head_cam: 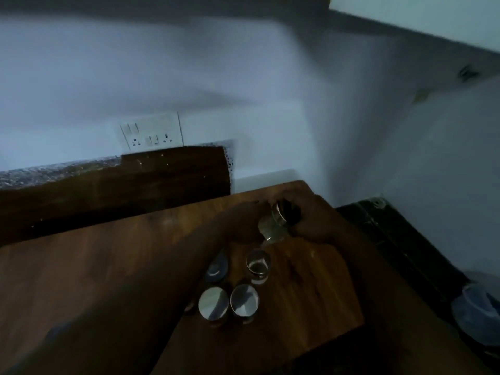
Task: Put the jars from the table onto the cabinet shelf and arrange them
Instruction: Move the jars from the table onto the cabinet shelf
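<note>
The right hand [311,223] has its fingers wrapped round a tilted jar [273,226], lid far-right, above the counter [108,261]. Left hand [243,220] just left; its fingers too blurred to tell.

Lighting is dim and the picture is blurred. A pale, bluish-white wall [189,71] fills the upper half, meeting a second wall [446,158] at a corner on the right. A white switch and socket plate [151,134] is mounted low on the wall. Below it runs a speckled stone counter edge [54,171], with a dark wooden panel [121,185] against it. A dark band [162,9] crosses the top.
</note>
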The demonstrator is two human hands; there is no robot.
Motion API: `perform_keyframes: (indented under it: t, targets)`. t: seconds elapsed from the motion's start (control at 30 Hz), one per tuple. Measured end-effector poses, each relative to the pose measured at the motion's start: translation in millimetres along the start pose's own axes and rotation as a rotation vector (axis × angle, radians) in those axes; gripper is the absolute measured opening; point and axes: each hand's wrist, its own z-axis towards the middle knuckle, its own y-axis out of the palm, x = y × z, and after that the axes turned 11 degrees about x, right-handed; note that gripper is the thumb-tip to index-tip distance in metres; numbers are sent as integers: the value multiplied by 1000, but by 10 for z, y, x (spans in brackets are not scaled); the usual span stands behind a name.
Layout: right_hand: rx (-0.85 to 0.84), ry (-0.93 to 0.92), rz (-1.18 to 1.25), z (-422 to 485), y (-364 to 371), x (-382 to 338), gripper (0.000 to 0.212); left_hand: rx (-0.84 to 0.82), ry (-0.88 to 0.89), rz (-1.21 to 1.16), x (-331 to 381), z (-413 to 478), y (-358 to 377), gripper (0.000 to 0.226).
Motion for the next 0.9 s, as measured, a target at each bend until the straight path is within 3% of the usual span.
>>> perform_keyframes:
  t: [0.07,0.17,0.33,0.47,0.6,0.9]
  targets:
    - [78,-95,149,56,-221,-207,63,61,26,-120,29,-31,-339,77]
    - [262,-229,266,113,-454,-587,57,240,24,-236,126,-122,-840,80]
    - [648,-89,461,336,-788,-1169,67,751,-51,-246,470,-211,-1667,83]
    - [864,-107,410,767,-1220,-1571,67,962,26,-169,661,61,-2335,98]
    - [900,-160,423,1291,-1851,-1708,68,878,148,-200,748,391,-3036,134]
    - [778,-162,613,2538,-2444,-1172,79,946,54,-43,635,1554,-3473,137]
